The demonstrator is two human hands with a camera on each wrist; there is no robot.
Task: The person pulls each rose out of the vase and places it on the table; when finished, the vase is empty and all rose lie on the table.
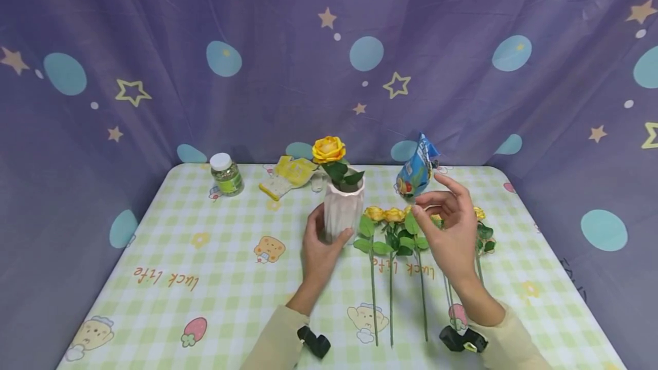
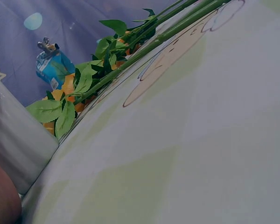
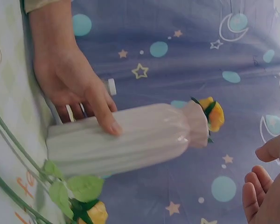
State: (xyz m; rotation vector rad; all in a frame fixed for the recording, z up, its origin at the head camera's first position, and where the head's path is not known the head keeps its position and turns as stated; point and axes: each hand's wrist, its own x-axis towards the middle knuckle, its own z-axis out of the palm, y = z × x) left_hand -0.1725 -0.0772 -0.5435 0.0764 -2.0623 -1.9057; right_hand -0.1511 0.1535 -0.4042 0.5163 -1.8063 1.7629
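A white fluted vase (image 1: 343, 213) stands upright on the table, holding one yellow rose (image 1: 329, 149) with dark green leaves. My left hand (image 1: 323, 244) grips the vase low down, thumb across its front; the right wrist view shows this hand (image 3: 79, 84) with the thumb on the vase (image 3: 126, 140). My right hand (image 1: 452, 230) is raised above the table to the right of the vase, fingers loosely bent with nothing between them. Beneath and beside it lie several yellow roses (image 1: 394, 214), their long green stems (image 1: 391, 301) pointing toward me. The right hand partly hides some of them.
At the back left stands a clear jar (image 1: 227, 176) with a white lid and green label. Yellow and white work gloves (image 1: 290, 175) lie behind the vase. A blue snack bag (image 1: 415, 169), clipped at its top, stands at the back right. A purple curtain (image 1: 288, 73) borders the checkered tablecloth (image 1: 169, 233).
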